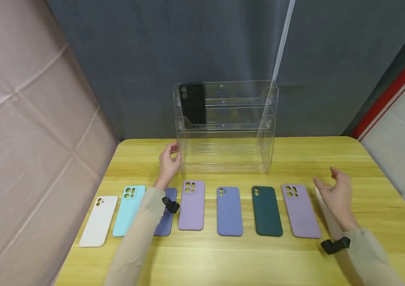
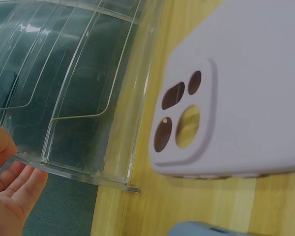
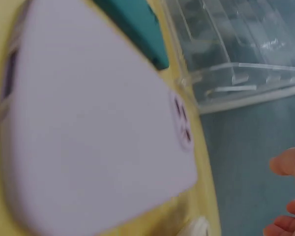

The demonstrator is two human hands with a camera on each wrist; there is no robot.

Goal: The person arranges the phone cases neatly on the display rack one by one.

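A clear tiered rack (image 1: 224, 169) stands at the back of the table, a black phone case (image 1: 193, 105) leaning in its upper left. My left hand (image 1: 169, 161) is at the rack's left side; in the left wrist view its thumb and fingers (image 2: 24, 189) pinch the side edge. Out to the right, my right hand (image 1: 338, 196) holds nothing, thumb and fingers spread apart over a white phone case (image 1: 327, 212) that it partly hides. Beside that lies a purple phone case (image 1: 301, 212), large in the right wrist view. A second purple case (image 1: 191, 206) lies below the rack.
Along the table's front lie a white case (image 1: 97, 222), a light blue case (image 1: 128, 212), a blue case (image 1: 164, 224) partly under my left forearm, a periwinkle case (image 1: 229, 212) and a dark green case (image 1: 267, 212). A grey curtain (image 1: 152, 59) hangs behind.
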